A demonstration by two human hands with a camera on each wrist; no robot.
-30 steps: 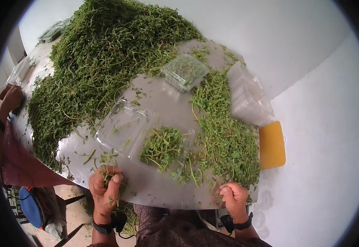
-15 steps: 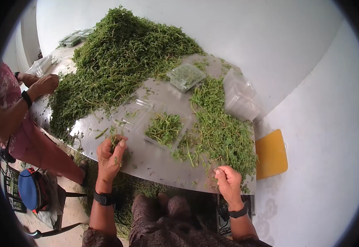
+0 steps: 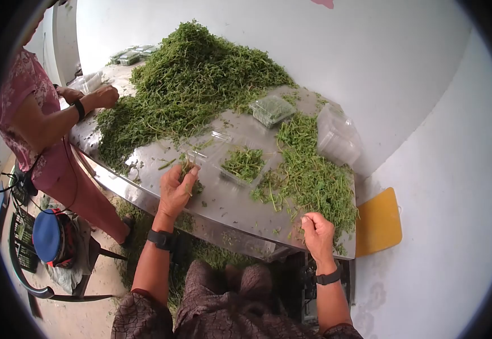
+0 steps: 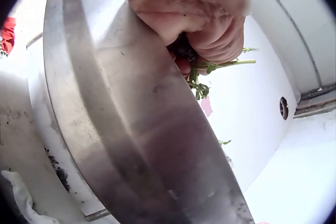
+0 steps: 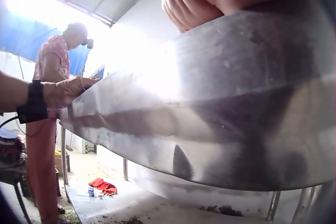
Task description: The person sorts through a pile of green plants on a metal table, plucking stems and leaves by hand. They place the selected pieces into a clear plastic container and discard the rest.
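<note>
In the head view, the left hand [image 3: 177, 191] pinches a few green sprigs between thumb and fingers, over the table's near edge. Stems stick out below that hand [image 4: 194, 19] in the left wrist view. An open clear box [image 3: 238, 179] lies to its right with cut greens [image 3: 245, 163] inside. The right hand [image 3: 318, 233] is held with curled fingers at the near right edge, beside a spread of loose greens [image 3: 319, 181]; no item shows in it. The right wrist view shows its curled fingers [image 5: 191, 3] above the metal edge.
A tall heap of greens [image 3: 195, 85] covers the table's back left. A closed clear box [image 3: 271, 110] stands behind the open one; stacked clear containers [image 3: 338, 138] are at the right. Another person [image 3: 40, 113] works at the left. A yellow panel [image 3: 380, 223] is beyond the right edge.
The head view has shifted, so more of the other person and the floor shows and the table sits higher. The left hand still holds sprigs; the right hand's curled pose looks much the same.
</note>
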